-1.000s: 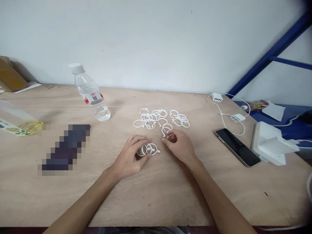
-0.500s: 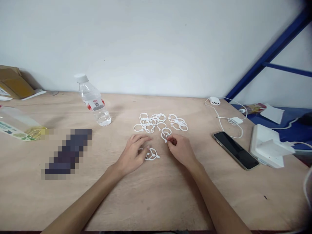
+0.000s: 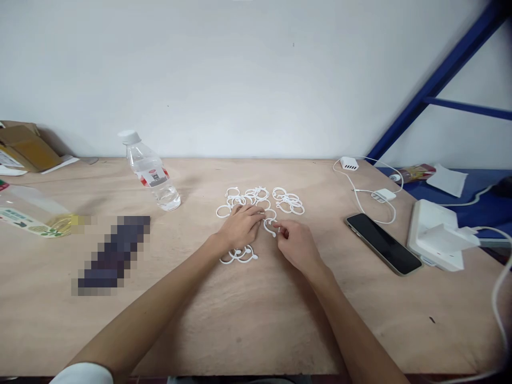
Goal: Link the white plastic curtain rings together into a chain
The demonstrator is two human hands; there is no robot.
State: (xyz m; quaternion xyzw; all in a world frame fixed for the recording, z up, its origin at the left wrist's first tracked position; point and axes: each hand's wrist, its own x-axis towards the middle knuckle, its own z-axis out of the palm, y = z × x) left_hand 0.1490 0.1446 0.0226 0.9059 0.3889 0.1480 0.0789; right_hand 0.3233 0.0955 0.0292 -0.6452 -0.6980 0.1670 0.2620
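Observation:
Several thin white plastic rings (image 3: 291,205) with small knobbed or flat ends lie in a loose heap beyond my hands. My left hand (image 3: 240,226) reaches over the near side of the heap, fingers stretched to the right and fingertips beside a ring. My right hand (image 3: 296,242) is closed, with thumb and index finger curled together. A tiny white bit shows at its fingertips, too small to name. Just left of them lies an opened ring (image 3: 268,228). A few overlapping rings (image 3: 245,257) rest on the table below my left wrist.
A water bottle (image 3: 154,178) stands left on the wooden table (image 3: 248,330); a clear container (image 3: 32,210) and a blurred dark patch (image 3: 114,250) are further left. On the right are a phone (image 3: 383,244), a white charger (image 3: 349,163), cables and a white box-like device (image 3: 434,229).
My left hand has moved up and right, away from the near rings, to the heap beside my right hand. My right hand stays almost in place. The view has shifted slightly.

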